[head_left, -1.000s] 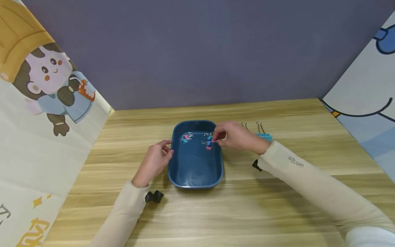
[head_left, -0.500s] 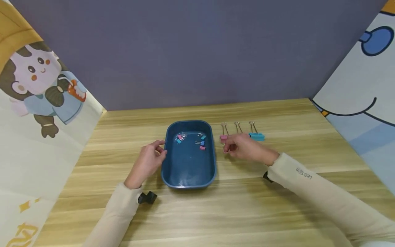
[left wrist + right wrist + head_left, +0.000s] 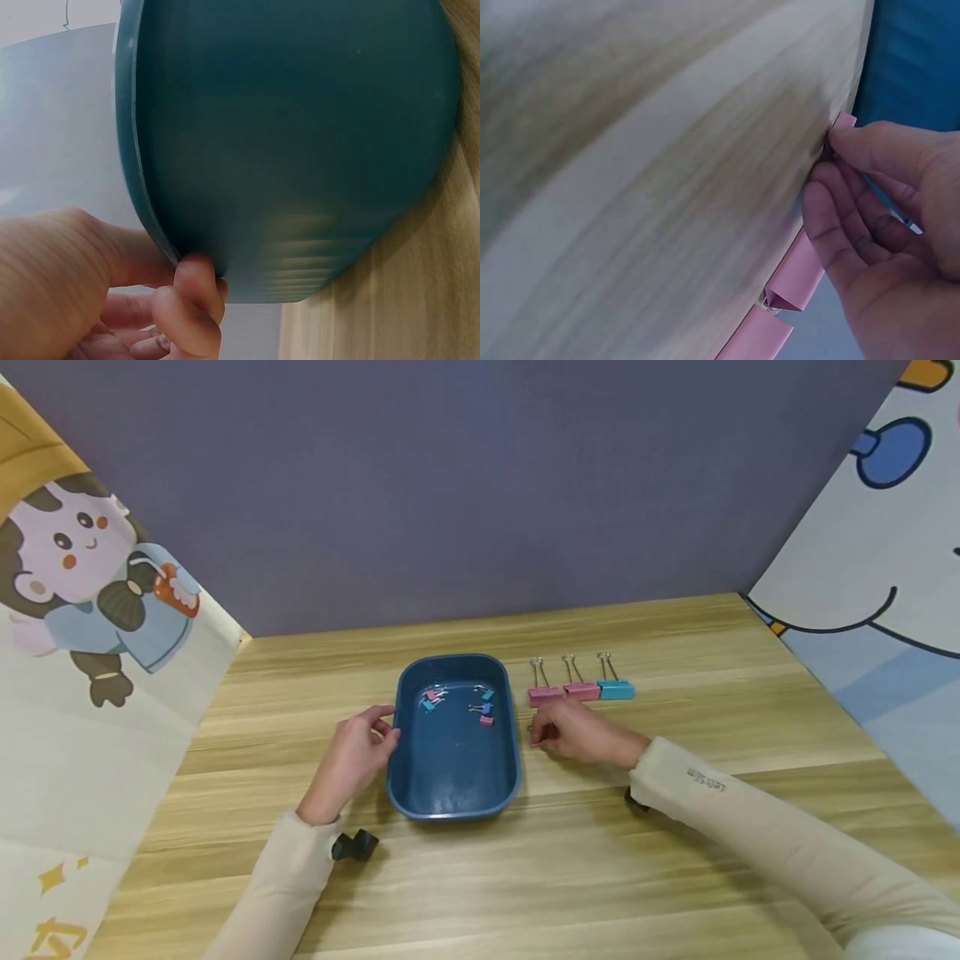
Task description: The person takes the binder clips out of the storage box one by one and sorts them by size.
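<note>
A dark blue plastic basin [image 3: 453, 768] stands on the table with several small binder clips in it. My left hand [image 3: 352, 756] pinches the basin's left rim, the thumb at the rim and fingertips against the outer wall, as the left wrist view shows. Right of the basin, my right hand [image 3: 577, 732] is low over the table. Its thumb and fingers pinch a small pink binder clip [image 3: 845, 120], mostly hidden by the fingertips. Inside the basin, a pink and a teal clip [image 3: 428, 705] lie at left; teal, blue [image 3: 486, 708] and pink [image 3: 487, 721] ones lie at right.
Beyond the right hand, larger binder clips stand in a row with handles up: a pink one [image 3: 544, 696], another pink one [image 3: 582, 692] and a teal one [image 3: 617, 691]. A grey-purple panel [image 3: 480, 493] closes the table's far side.
My right hand has moved from the basin's right rim to the table beside it, with the small pink binder clip. The larger clips have come into sight. The left hand stays on the rim.
</note>
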Demonstrator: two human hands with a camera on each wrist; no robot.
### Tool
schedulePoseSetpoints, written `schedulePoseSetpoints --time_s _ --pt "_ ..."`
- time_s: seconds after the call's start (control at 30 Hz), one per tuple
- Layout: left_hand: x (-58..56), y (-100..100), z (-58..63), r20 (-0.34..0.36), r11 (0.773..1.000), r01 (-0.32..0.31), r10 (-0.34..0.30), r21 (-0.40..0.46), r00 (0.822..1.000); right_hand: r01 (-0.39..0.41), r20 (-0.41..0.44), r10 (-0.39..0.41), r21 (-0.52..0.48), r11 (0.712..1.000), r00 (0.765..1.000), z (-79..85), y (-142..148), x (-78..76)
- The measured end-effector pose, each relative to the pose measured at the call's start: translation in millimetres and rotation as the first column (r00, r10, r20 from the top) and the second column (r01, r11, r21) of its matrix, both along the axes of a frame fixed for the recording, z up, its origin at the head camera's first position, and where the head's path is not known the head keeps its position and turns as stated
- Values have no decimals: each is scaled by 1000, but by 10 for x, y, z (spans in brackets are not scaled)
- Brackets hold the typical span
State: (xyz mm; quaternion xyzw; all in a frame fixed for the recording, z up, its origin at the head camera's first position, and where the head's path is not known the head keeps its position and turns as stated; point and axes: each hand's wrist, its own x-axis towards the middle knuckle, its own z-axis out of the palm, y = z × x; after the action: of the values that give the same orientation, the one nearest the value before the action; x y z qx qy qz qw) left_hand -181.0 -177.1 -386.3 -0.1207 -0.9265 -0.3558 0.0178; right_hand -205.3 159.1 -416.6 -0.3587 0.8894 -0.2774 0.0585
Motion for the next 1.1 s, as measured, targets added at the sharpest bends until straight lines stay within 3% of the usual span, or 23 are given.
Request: schedulePoseSetpoints --time_s 0.73,1.1 --pt "16 9 20 -8 1000 1 -1 4 1000 15 -4 -15 6 1000 1000 17 -47 -4" --pt "14 21 20 -26 1000 -13 13 -7 1000 48 -58 -51 -53 997 997 270 -44 -34"
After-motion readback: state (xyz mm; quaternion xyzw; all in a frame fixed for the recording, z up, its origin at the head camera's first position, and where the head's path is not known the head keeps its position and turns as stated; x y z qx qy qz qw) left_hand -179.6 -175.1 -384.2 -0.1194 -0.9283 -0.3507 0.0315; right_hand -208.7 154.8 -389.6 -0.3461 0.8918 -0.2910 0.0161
